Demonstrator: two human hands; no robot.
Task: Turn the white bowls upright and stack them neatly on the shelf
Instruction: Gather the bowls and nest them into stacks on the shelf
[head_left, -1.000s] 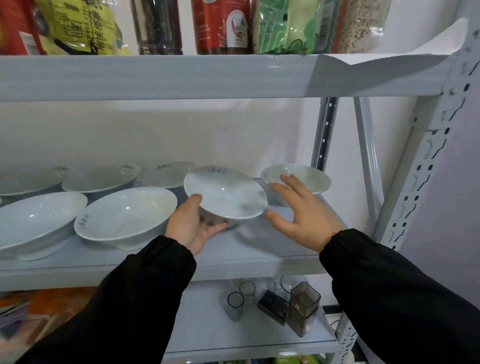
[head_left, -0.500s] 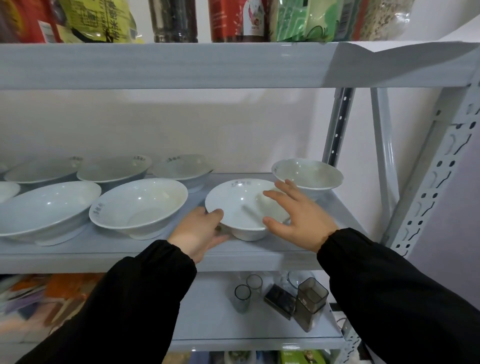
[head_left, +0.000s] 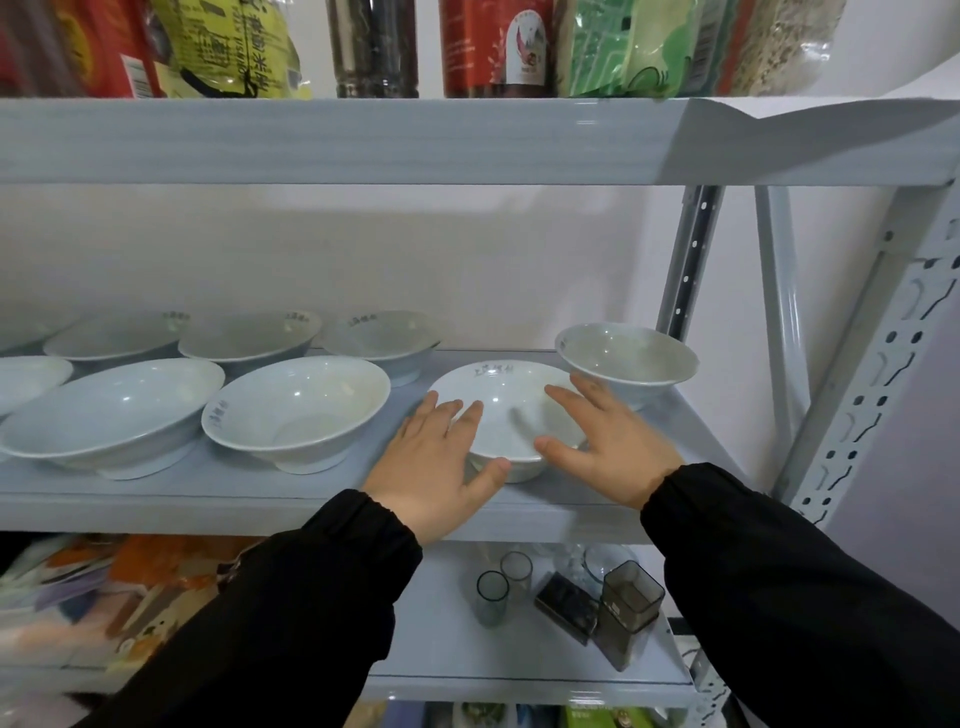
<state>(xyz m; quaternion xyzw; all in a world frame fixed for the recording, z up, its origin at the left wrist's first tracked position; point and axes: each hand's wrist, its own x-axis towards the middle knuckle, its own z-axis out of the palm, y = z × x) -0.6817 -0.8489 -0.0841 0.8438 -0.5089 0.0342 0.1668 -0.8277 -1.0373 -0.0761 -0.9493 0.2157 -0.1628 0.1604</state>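
A white bowl (head_left: 506, 415) stands upright near the front edge of the middle shelf (head_left: 249, 501), between both hands. The left hand (head_left: 434, 467) lies at its 8 o'clock side with the fingers straight and spread over the rim and the thumb against the lower wall by the foot. The right hand (head_left: 613, 447) sits at its 3 o'clock side, fingers straight and apart across the rim and thumb at the near edge. A smaller deep bowl (head_left: 626, 358) stands upright at 1 o'clock from it, just beside it. A wide bowl (head_left: 296, 410) rests at 9 o'clock, with further upright bowls beyond. On the lower shelf stand glass tumblers (head_left: 492, 597) and a dark square container (head_left: 628, 605).
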